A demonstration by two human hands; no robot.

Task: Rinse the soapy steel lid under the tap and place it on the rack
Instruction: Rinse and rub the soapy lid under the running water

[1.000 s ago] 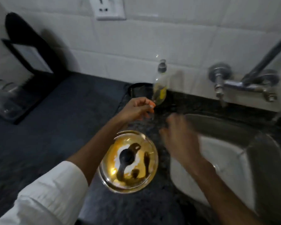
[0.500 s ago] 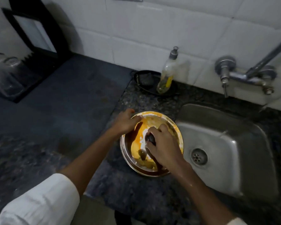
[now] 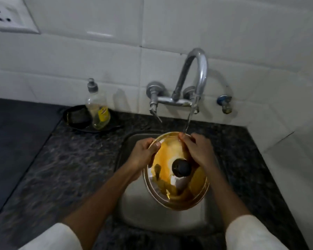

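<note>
Steel lid is tilting over the sink, knob facing us, far rim under the tap stream. We are gripping its left edge with our left hand; our right hand is clasping the far rim.

The right hand hides part of the lid's far rim; the rack is out of frame

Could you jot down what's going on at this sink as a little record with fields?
Held item: steel lid with black knob, tilted over the sink
Left hand: grips the lid's left rim
Right hand: on the lid's upper right
Tap: running, stream lands at the lid's top edge
Beside sink: soap bottle on the counter
Rack: not in view
</note>
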